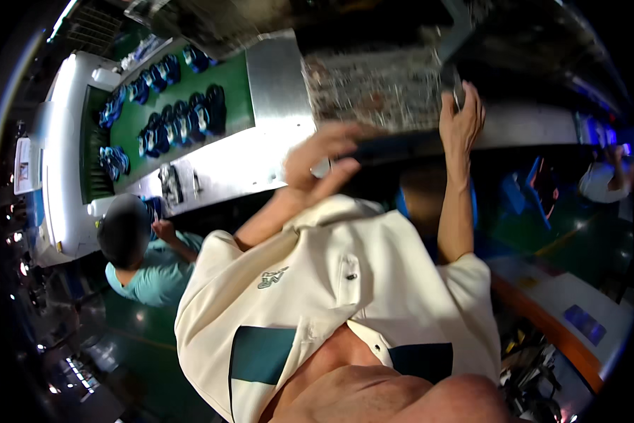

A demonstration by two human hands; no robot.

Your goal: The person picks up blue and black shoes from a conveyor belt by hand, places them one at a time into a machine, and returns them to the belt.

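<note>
My left hand [322,158] is over the near edge of the metal bench, smeared by motion. Its fingers and thumb are apart at the tips, with a small shiny round piece [320,168] between them; its kind is unclear. To the right, my right hand [463,116] reaches forward, thumb and fingers closed around a slim grey piece [459,96] that is mostly hidden. That hand is beside the right end of a brownish wire-mesh belt [377,88], which lies ahead of both hands and is blurred.
Left of the mesh, a bare metal plate [278,84] meets a green belt [236,99] carrying rows of dark blue shoes [183,121]. A person in a teal shirt [151,264] works at the left. Another person [606,176] is far right. A white-topped table [570,303] stands behind at right.
</note>
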